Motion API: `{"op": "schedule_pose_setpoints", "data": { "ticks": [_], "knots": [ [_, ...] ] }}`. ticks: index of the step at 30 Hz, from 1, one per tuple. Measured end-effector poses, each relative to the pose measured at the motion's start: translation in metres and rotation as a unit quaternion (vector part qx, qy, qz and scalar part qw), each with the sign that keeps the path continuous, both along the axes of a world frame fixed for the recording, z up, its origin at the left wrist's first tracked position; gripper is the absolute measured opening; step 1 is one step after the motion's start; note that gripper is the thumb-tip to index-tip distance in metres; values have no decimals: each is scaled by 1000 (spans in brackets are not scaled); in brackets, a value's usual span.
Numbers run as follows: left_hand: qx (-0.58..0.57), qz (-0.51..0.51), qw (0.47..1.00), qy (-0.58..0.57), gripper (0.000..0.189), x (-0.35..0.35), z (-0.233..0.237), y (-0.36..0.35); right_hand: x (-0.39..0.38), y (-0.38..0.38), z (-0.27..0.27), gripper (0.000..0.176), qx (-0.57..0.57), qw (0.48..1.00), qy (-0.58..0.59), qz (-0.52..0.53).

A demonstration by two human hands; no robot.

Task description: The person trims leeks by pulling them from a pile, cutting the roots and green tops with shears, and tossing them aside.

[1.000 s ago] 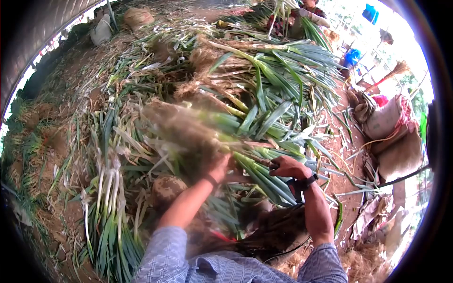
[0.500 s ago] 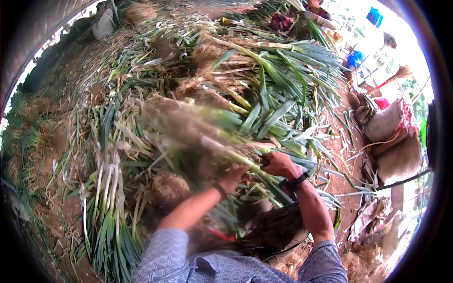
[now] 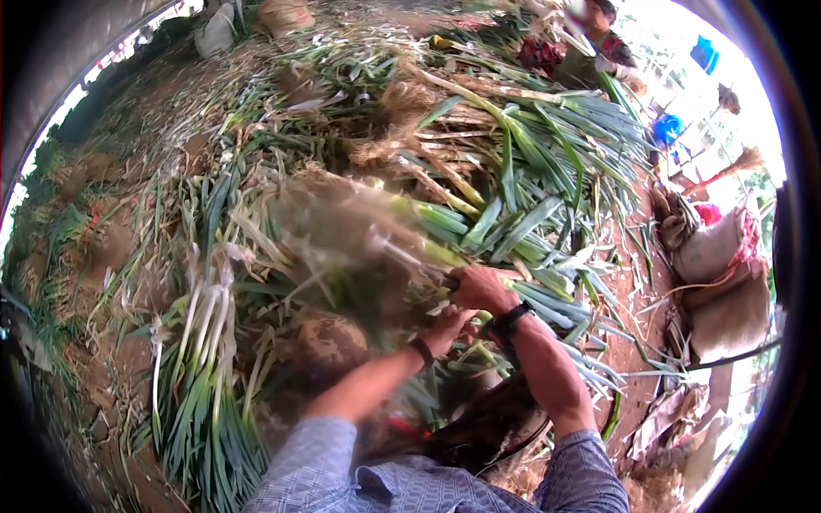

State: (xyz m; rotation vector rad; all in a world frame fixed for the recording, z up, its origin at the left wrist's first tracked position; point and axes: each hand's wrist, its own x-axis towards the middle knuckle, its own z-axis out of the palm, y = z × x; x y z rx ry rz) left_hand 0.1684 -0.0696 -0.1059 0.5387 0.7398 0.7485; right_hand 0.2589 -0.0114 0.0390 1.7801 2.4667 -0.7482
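My left hand (image 3: 446, 330) has its fingers curled round a long green onion stalk, close to my lap. Just above it and to its right, my right hand (image 3: 483, 289) is closed on the same plant. The pale stalk (image 3: 398, 252) runs up and left from my hands into a blurred patch. A heap of green onions (image 3: 547, 154) with brown roots lies beyond my hands. At the left is a bunch of whiter onions (image 3: 205, 325), its leaves pointing toward me.
A co-worker (image 3: 603, 51) sits at the upper right, holding stalks. Sacks (image 3: 718, 256) stand at the right edge. Another sack (image 3: 286, 15) and a white bag (image 3: 214, 32) are at the top left. Loose leaves litter the soil.
The view has shifted, and more of the co-worker shows. My right hand has moved up and left over the stalk; my left hand is slightly lower and further right.
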Motion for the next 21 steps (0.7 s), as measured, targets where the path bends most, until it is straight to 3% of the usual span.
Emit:
{"op": "schedule_pose_setpoints", "data": {
  "ticks": [5,8,12,14,16,17,18,19,21],
  "knots": [
    [-4,9,1000,5,20,2,1,1,-21,10,15,34,-36,998,-21,-43],
    [-34,18,999,-1,22,-1,-4,-2,-10,11,2,38,-37,999,-30,5],
    [-20,106,994,5,29,1,18,-8,25,-4,26,39,-39,999,3,-13],
    [1,143,990,14,35,-3,5,5,49,-18,38,40,-15,998,57,25],
    [22,163,986,-4,42,-10,-6,17,63,-36,66,39,-60,997,45,13],
    [-24,171,985,-14,43,-18,-5,27,84,-43,51,37,-68,993,101,-1],
    [-70,181,981,-23,44,-26,6,33,94,-48,48,38,-83,996,37,-6],
    [-46,205,975,-74,49,-31,14,34,101,-57,47,38,-89,995,36,-21],
    [-75,212,972,-64,49,-38,15,41,115,-69,42,37,-105,993,35,-41]
  ]
}}
